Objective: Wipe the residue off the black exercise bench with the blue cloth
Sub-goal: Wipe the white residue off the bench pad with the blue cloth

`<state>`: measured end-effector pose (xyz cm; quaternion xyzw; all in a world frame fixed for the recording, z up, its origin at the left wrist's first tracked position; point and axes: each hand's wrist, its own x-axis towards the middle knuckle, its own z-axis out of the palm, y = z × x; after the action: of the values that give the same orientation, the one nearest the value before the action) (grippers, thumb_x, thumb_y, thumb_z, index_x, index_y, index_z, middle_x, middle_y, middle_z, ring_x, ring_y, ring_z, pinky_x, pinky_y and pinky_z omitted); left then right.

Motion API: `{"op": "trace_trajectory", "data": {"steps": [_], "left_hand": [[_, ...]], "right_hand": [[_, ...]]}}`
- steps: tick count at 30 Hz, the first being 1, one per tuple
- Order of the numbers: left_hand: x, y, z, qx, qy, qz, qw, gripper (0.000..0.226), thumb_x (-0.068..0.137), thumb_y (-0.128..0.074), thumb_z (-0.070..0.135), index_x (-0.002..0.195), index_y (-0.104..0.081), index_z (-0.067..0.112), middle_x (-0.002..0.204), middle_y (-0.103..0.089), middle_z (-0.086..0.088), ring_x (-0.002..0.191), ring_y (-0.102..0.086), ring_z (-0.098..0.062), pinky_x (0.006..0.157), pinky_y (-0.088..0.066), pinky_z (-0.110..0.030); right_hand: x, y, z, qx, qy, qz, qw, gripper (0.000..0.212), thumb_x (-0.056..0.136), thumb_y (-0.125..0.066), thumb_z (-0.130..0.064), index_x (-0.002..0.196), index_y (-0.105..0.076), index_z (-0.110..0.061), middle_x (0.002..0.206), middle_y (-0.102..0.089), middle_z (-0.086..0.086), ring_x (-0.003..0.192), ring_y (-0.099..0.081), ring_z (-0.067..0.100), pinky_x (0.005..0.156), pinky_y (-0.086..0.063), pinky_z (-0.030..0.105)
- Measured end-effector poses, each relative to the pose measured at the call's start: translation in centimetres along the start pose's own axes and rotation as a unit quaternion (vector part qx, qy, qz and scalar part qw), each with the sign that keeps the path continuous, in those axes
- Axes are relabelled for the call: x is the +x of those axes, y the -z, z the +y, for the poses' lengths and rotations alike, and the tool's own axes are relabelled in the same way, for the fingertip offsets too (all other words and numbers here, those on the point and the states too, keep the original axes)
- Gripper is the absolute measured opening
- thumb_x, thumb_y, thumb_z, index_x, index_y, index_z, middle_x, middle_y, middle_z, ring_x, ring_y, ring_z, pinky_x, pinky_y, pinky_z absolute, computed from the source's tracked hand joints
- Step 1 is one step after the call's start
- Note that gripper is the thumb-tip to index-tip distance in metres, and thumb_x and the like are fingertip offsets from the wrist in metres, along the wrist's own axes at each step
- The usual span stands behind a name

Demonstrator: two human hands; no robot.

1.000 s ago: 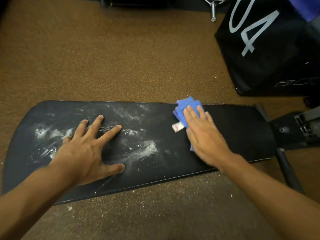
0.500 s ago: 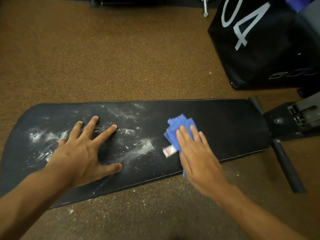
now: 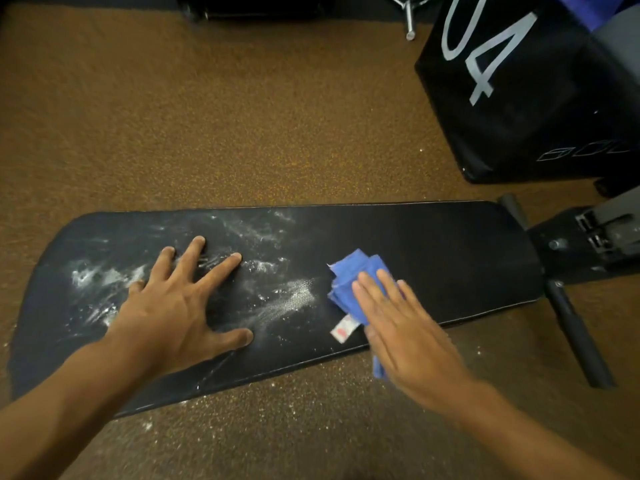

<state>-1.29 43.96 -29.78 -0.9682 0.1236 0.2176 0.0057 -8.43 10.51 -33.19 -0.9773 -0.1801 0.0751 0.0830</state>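
The black exercise bench lies across the middle of the view. White powdery residue smears its left half and centre; the right part looks dark and clean. My right hand presses flat on the folded blue cloth near the bench's front edge, just right of the residue. A white tag sticks out from the cloth. My left hand rests flat on the bench with fingers spread, over the smeared area.
A large black box with white numerals stands at the back right. The bench's metal frame and foot bar extend to the right. Brown speckled floor surrounds the bench, with white powder specks along its front edge.
My right hand has slid the blue cloth from the bench's far edge toward its near edge. My left hand has stayed planted.
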Motion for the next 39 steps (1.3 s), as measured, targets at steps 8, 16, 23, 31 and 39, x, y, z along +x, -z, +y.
{"op": "trace_trajectory", "data": {"steps": [8,16,23,31,39], "left_hand": [[0.1,-0.2,-0.1,-0.005,-0.002,0.002,1.000,0.119,0.047,-0.018,0.107,0.149,0.020,0.057,0.168,0.016,0.000,0.153,0.002,-0.038,0.118,-0.027,-0.060],[-0.1,0.2,0.1,-0.002,0.004,-0.004,1.000,0.118,0.051,-0.021,0.104,0.150,0.020,0.055,0.168,0.018,0.000,0.154,0.003,-0.037,0.118,-0.027,-0.060],[-0.2,0.3,0.2,-0.016,0.007,0.000,1.000,0.121,0.047,-0.022,0.105,0.152,0.014,0.056,0.168,0.015,0.001,0.154,0.002,-0.037,0.118,-0.027,-0.060],[-0.1,0.6,0.4,-0.011,0.016,-0.033,0.999,0.117,0.052,-0.030,0.102,0.148,0.019,0.057,0.167,0.022,0.004,0.154,0.008,-0.036,0.119,-0.025,-0.062],[0.0,0.8,0.5,-0.006,0.020,-0.035,0.999,0.117,0.056,-0.034,0.102,0.149,0.021,0.056,0.167,0.023,0.002,0.154,0.009,-0.036,0.119,-0.024,-0.062]], "right_hand": [[5.7,-0.4,-4.9,0.034,-0.100,0.046,0.993,0.057,0.107,-0.021,-0.027,0.161,-0.010,-0.012,0.169,-0.008,0.006,0.156,0.008,0.027,0.126,-0.005,0.049],[3.8,0.0,-0.4,0.008,-0.101,0.032,0.994,0.057,0.107,-0.022,-0.029,0.161,-0.010,-0.014,0.169,-0.008,0.003,0.156,0.007,0.021,0.125,-0.009,0.048],[4.5,-0.2,-4.5,0.009,-0.019,0.012,1.000,0.056,0.108,-0.020,-0.030,0.161,-0.009,-0.013,0.170,-0.005,0.004,0.156,0.009,0.022,0.127,-0.004,0.046],[8.1,0.3,-2.4,0.029,-0.159,0.044,0.986,0.061,0.103,-0.018,-0.031,0.161,-0.012,-0.010,0.170,-0.010,0.008,0.156,0.003,0.028,0.125,-0.006,0.051],[2.4,-0.6,-4.7,-0.007,0.044,0.004,0.999,0.056,0.108,-0.027,-0.028,0.161,-0.014,-0.013,0.169,-0.010,0.003,0.156,0.006,0.020,0.125,-0.010,0.046]]}}
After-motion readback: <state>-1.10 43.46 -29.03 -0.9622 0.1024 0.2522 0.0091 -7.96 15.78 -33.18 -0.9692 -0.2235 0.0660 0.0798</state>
